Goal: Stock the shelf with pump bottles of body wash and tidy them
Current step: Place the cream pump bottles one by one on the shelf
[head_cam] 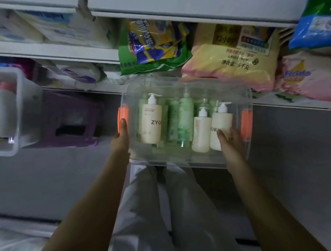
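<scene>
- Two hands on one clear bin (181,159). The left hand (120,140) holds the left wall with its thumb lying up beside the orange latch (121,116). The right hand (230,141) wraps the near right corner.
- Fingers: both sets are gripping the bin. The left fingers are mostly hidden behind the wall, so only the thumb reads clearly.
- Load is inside the bin: a cream pump bottle marked ZYO (151,124) on the left, green bottles (179,121) in the middle and two cream pump bottles (211,132) on the right, touching each other.
- The bin sits above the person's lap, with its far edge near the shelf (292,105) — I can't tell whether it rests on it.
- Just above are a yellow bag (230,60) and a green bag (152,50). A white bin (22,112) is well off to the left.
- Step, as I judge it: still transport, with no bottle stocked yet.
- Next move calls for a steady seat for the bin — then one hand free to lift bottles out by the body, not the pump.
</scene>
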Demonstrator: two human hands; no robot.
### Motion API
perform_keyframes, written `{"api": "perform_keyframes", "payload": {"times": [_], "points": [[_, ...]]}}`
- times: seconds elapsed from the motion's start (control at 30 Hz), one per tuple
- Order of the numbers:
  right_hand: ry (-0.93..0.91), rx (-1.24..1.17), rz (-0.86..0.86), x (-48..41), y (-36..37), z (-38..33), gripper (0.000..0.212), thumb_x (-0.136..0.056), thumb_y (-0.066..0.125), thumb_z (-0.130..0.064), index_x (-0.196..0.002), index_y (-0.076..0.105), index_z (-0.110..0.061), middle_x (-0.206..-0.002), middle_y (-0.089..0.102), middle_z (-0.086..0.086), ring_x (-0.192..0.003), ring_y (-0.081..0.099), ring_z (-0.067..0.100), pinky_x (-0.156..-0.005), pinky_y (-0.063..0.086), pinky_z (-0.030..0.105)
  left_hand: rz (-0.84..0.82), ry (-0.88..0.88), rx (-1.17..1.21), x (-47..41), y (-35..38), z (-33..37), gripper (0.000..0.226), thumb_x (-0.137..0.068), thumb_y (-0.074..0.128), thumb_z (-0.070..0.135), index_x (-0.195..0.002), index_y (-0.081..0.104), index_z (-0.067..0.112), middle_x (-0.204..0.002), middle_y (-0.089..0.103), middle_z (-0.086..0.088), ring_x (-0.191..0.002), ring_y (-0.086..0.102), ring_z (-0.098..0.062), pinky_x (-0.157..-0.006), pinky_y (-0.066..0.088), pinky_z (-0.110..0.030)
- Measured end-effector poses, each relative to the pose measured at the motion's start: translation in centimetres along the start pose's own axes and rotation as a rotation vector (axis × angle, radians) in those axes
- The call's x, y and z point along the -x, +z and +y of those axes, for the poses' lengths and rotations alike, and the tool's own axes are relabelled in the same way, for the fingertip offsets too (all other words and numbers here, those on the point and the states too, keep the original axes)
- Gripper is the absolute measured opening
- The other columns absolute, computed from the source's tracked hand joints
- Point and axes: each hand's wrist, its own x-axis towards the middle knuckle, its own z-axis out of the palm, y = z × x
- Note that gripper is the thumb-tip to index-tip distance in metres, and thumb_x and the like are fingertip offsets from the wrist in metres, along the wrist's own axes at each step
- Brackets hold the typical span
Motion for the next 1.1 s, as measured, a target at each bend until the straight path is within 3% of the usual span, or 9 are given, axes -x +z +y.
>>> {"api": "perform_keyframes", "payload": {"times": [0.13, 0.27, 0.33, 0.47, 0.53, 0.73, 0.87, 1.0, 1.1], "points": [[0.008, -0.037, -0.076, -1.0, -0.3, 0.6, 0.083, -0.065, 0.054, -0.078, -0.138, 0.044, -0.04, -0.134, 0.057, -0.01, -0.116, 0.058, 0.018, -0.099, 0.049, 0.048, 0.073, 0.013, -0.006, -0.6, 0.6, -0.4, 0.092, -0.078, 0.044, 0.081, -0.133, 0.053, 0.007, -0.131, 0.055, -0.014, -0.116, 0.057, -0.032, -0.1, 0.048, -0.047], [0.043, -0.08, -0.118, -1.9, -0.2, 0.2, 0.042, -0.095, 0.058, -0.042, -0.132, 0.052, -0.025, -0.123, 0.061, -0.005, -0.107, 0.06, 0.018, -0.082, 0.051, 0.035, 0.086, 0.034, 0.006, -0.9, 0.7, -0.6, 0.094, -0.077, 0.045, 0.082, -0.133, 0.053, 0.007, -0.131, 0.056, -0.012, -0.113, 0.058, -0.031, -0.098, 0.049, -0.047], [0.068, -0.129, -0.164, -2.5, 0.0, -0.1, 0.034, -0.099, 0.055, -0.03, -0.132, 0.053, -0.019, -0.119, 0.059, -0.003, -0.101, 0.057, 0.016, -0.072, 0.046, 0.028, 0.084, 0.046, 0.002, -0.8, 0.7, -0.6, 0.094, -0.077, 0.044, 0.083, -0.131, 0.054, 0.008, -0.128, 0.057, -0.011, -0.108, 0.06, -0.03, -0.095, 0.052, -0.046], [0.147, -0.143, -0.235, -3.4, 0.8, -0.4, 0.042, -0.097, 0.058, -0.032, -0.137, 0.052, -0.018, -0.128, 0.06, -0.002, -0.11, 0.058, 0.019, -0.1, 0.046, 0.044, 0.072, 0.055, 0.013, -1.0, 0.5, -0.7, 0.096, -0.074, 0.045, 0.085, -0.132, 0.054, 0.008, -0.125, 0.058, -0.008, -0.101, 0.061, -0.029, -0.092, 0.053, -0.046], [0.164, -0.174, -0.244, -3.6, 1.0, -0.2, 0.043, -0.095, 0.061, -0.033, -0.135, 0.053, -0.018, -0.131, 0.062, 0.003, -0.114, 0.06, 0.023, -0.104, 0.045, 0.051, 0.064, 0.05, 0.017, -1.2, 0.5, -0.8, 0.096, -0.074, 0.045, 0.085, -0.129, 0.056, 0.008, -0.12, 0.059, -0.007, -0.096, 0.061, -0.026, -0.091, 0.053, -0.045], [0.179, -0.183, -0.274, -3.8, 1.3, 0.0, 0.046, -0.092, 0.066, -0.029, -0.134, 0.052, -0.016, -0.125, 0.062, 0.002, -0.114, 0.06, 0.025, -0.103, 0.045, 0.051, 0.053, 0.056, 0.037, -1.4, 0.5, -0.9, 0.103, -0.066, 0.045, 0.09, -0.127, 0.056, 0.008, -0.119, 0.06, -0.005, -0.101, 0.062, -0.026, -0.094, 0.052, -0.046], [0.156, -0.189, -0.286, -3.5, 1.7, -0.3, 0.045, -0.093, 0.064, -0.028, -0.134, 0.052, -0.015, -0.13, 0.06, 0.005, -0.111, 0.058, 0.022, -0.103, 0.045, 0.046, 0.015, 0.047, 0.05, -1.7, 0.5, -1.1, 0.083, -0.076, 0.046, 0.084, -0.118, 0.058, 0.013, -0.11, 0.059, -0.002, -0.097, 0.06, -0.024, -0.092, 0.051, -0.043], [0.045, -0.137, -0.234, -2.4, 1.3, -0.5, 0.038, -0.094, 0.064, -0.023, -0.128, 0.056, -0.011, -0.119, 0.064, 0.005, -0.111, 0.061, 0.024, -0.091, 0.049, 0.039, 0.004, 0.052, 0.066, -2.1, 0.6, -1.3, 0.082, -0.078, 0.046, 0.082, -0.121, 0.058, 0.012, -0.113, 0.06, -0.005, -0.096, 0.06, -0.024, -0.09, 0.052, -0.042], [-0.086, -0.069, -0.194, -0.5, 0.5, -1.1, 0.037, -0.095, 0.062, -0.024, -0.128, 0.055, -0.011, -0.113, 0.061, 0.001, -0.098, 0.061, 0.015, -0.072, 0.047, 0.024, 0.034, 0.044, 0.091, -2.0, 0.6, -1.3, 0.087, -0.077, 0.047, 0.081, -0.123, 0.059, 0.009, -0.116, 0.062, -0.01, -0.104, 0.06, -0.028, -0.095, 0.05, -0.044]]}}
